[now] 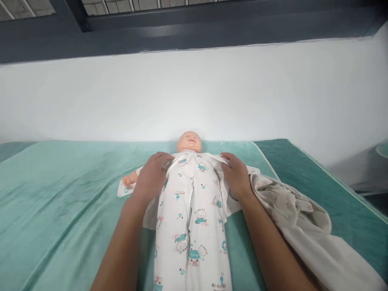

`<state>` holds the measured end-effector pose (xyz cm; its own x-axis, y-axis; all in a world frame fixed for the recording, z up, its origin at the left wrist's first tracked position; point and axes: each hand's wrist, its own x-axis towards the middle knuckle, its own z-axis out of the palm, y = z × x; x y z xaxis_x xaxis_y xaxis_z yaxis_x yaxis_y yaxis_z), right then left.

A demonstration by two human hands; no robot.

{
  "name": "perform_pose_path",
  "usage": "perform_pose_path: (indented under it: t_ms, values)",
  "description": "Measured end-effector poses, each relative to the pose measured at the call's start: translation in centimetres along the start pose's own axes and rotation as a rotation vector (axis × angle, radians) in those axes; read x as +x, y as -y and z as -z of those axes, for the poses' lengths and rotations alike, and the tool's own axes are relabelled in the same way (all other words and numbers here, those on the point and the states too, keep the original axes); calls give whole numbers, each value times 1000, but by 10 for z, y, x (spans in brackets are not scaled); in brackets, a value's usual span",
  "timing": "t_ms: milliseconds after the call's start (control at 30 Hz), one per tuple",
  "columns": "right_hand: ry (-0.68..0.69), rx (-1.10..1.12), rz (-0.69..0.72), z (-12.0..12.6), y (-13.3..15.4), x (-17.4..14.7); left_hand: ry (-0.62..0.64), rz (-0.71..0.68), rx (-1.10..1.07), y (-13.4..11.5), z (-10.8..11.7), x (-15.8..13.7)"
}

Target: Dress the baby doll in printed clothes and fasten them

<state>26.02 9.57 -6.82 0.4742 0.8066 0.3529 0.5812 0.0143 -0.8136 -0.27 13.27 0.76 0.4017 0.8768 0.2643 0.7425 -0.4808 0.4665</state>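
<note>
A baby doll [189, 141] lies on its back, head toward the wall, in a white printed top [150, 216] whose edges show at both sides. Over its body are spread white baby trousers [194, 214] with teal animal prints, waist end near the doll's neck and legs toward me. At the waist's left corner, my left hand [154, 173] is closed on the cloth, fingertips partly hidden. My right hand [237, 173] pinches the right corner. One doll hand [130, 178] pokes out beyond my left wrist; the doll's legs are hidden.
A crumpled whitish garment [297, 214] lies beside my right forearm. Green blankets [75, 210] cover the bed, with a darker one [306, 173] at the right. Behind the doll rises a white wall [151, 97] below a dark window frame [169, 32].
</note>
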Motion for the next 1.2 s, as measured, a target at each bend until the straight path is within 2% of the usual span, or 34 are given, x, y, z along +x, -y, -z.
perform_pose_path:
  t_ms: [33, 100, 167, 267, 367, 433, 567, 633, 733, 900, 967, 1067, 1200]
  values:
    - [-4, -36, -14, -1, 1, 0, -32, -38, -86, -14, -2, -1]
    - [-15, -108, -45, -2, 2, 1, -4, -153, -151, -40, -8, -1]
    - [-28, -160, -68, -3, 3, 1, 49, -263, -49, -64, -15, 3]
    - [-42, -167, -82, -3, 2, 1, 263, -366, 242, -96, -25, 21]
    - [-50, -119, -102, -3, 2, 2, 506, -312, 484, -120, -39, 46]
    - [-56, -81, -118, -2, 3, 2, 574, -295, 548, -131, -53, 60]
    - [-54, -34, -133, -1, 4, 3, 615, -260, 588, -136, -82, 78]
    - [-40, -36, -126, -1, 2, 3, 626, -236, 597, -135, -88, 83]
    - [-27, -42, -102, 1, -2, 5, 643, -212, 603, -131, -82, 88]
    - [-76, 15, -112, 5, -9, 7, 634, -205, 637, -119, -53, 94]
    - [-70, 35, -136, 5, -11, 8, 641, -198, 672, -116, -48, 95]
    - [-35, 48, -166, 3, -14, 9, 671, -211, 690, -116, -57, 95]
    - [-11, 27, -175, 1, -17, 10, 717, -302, 638, -122, -83, 93]
